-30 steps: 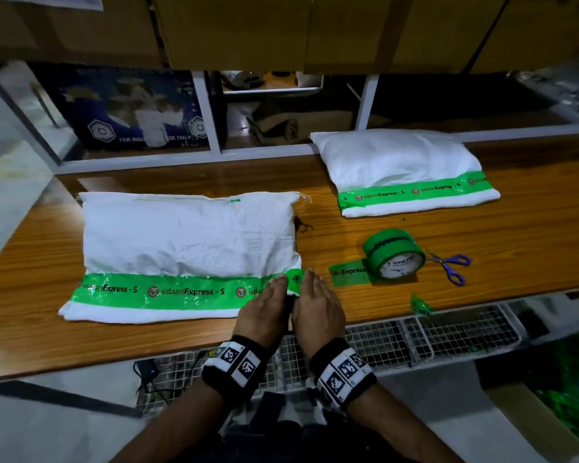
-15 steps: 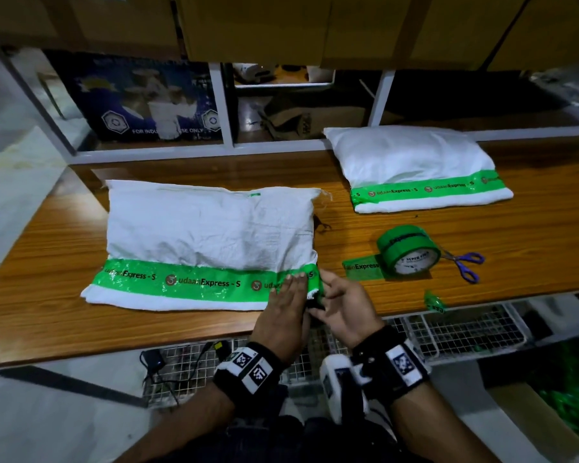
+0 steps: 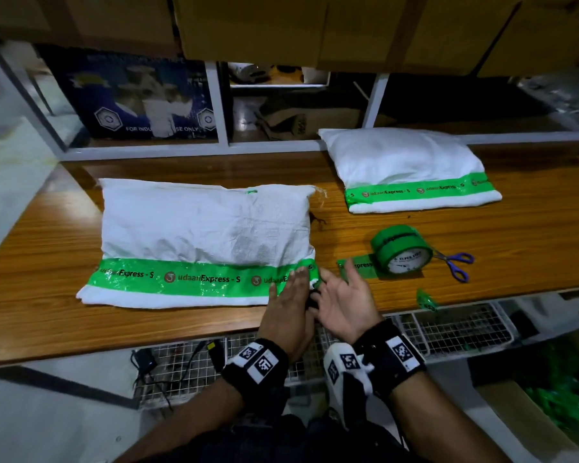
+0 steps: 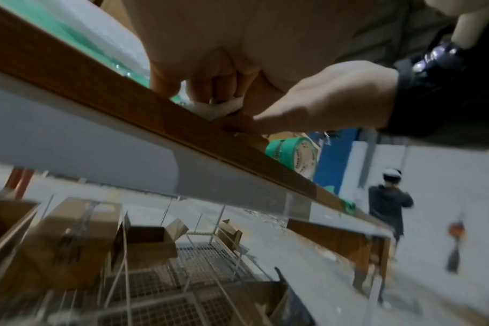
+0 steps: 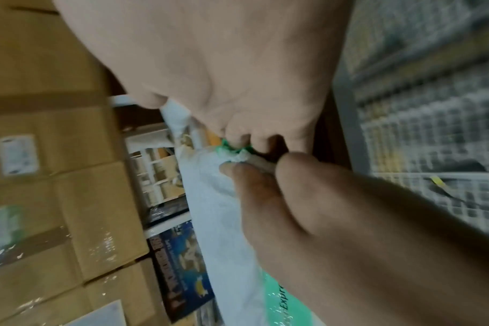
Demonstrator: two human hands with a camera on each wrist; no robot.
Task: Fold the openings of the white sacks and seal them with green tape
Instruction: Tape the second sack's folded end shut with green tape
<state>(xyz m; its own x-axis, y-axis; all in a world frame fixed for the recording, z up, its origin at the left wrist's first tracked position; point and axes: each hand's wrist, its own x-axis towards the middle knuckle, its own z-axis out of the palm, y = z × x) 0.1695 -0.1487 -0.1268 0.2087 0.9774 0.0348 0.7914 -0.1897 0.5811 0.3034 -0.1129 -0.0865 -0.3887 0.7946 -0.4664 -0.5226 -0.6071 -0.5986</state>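
The near white sack (image 3: pixel 201 225) lies on the wooden table (image 3: pixel 515 235) with a green printed tape strip (image 3: pixel 188 279) along its folded front edge. My left hand (image 3: pixel 291 289) lies flat with straight fingers on the strip's right end. My right hand (image 3: pixel 331 284) is turned palm-up beside it, its fingers curled round the sack's right corner and the green tape end (image 5: pixel 232 151). A second sack (image 3: pixel 401 162) with its own tape strip sits at the back right. The green tape roll (image 3: pixel 400 252) stands right of my hands, with a short tail stuck to the table.
Blue-handled scissors (image 3: pixel 457 262) lie just right of the roll. A crumpled tape scrap (image 3: pixel 427 300) sits by the table's front edge. A wire shelf (image 3: pixel 448 329) runs below the edge. Cardboard boxes hang over the back. A person (image 4: pixel 388 198) stands far off.
My right hand has turned from palm-down to palm-up and hooked its fingers on the sack's right corner. The left hand has stayed flat on the tape end.
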